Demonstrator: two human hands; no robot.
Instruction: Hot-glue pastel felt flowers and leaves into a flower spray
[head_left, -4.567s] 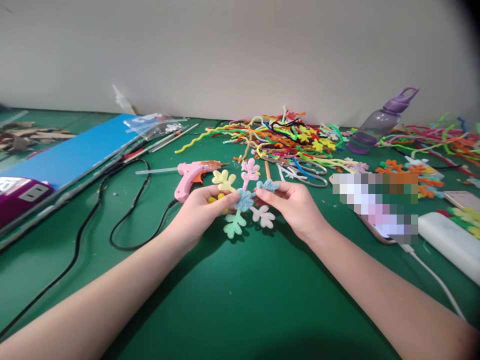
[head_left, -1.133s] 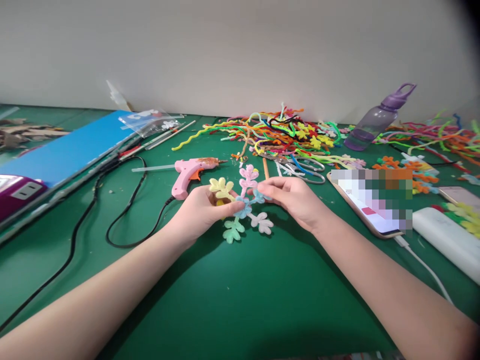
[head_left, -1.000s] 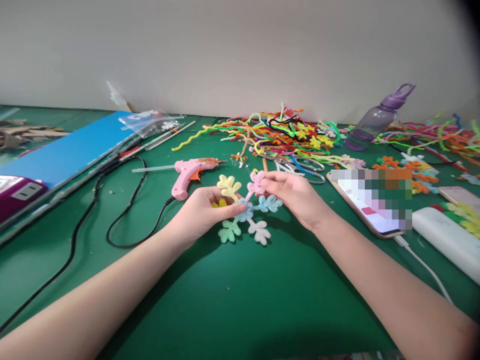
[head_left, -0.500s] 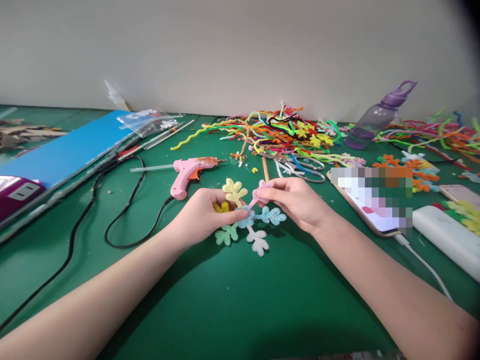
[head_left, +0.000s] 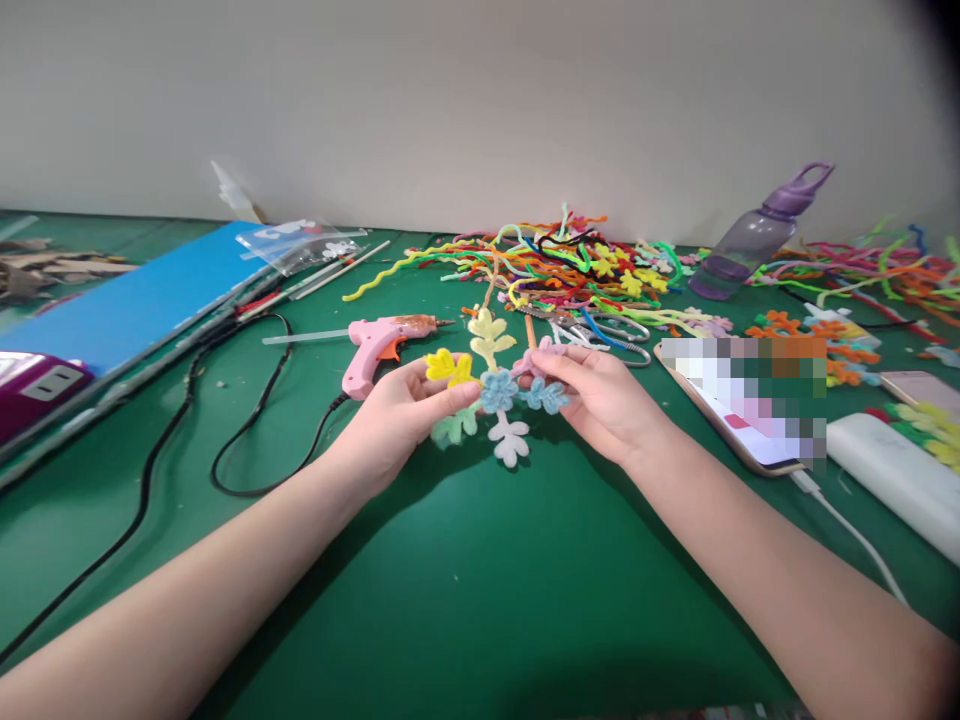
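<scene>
Between my hands is a pipe-cleaner snowflake (head_left: 499, 391) with a blue flower-shaped centre and several leafy arms in yellow, pale yellow, pink, blue, white and mint green. My left hand (head_left: 409, 410) is closed on its left side, thumb in front by the bright yellow arm (head_left: 448, 367). My right hand (head_left: 600, 400) pinches the pink arm (head_left: 541, 352) at the upper right, close to the blue arm (head_left: 545, 396). The white arm (head_left: 510, 440) hangs free at the bottom. The fingers behind the piece are partly hidden.
A pink glue gun (head_left: 371, 350) with a black cord lies left of my hands. Scissors (head_left: 607, 335) and a heap of coloured pipe cleaners (head_left: 570, 265) lie behind. To the right are a phone (head_left: 735, 410), a white power bank (head_left: 892, 480) and a purple bottle (head_left: 754, 240).
The snowflake has turned and lifted slightly, so its blue centre now faces me uncovered. My left thumb has moved off the centre to the left; my right hand still pinches the pink arm.
</scene>
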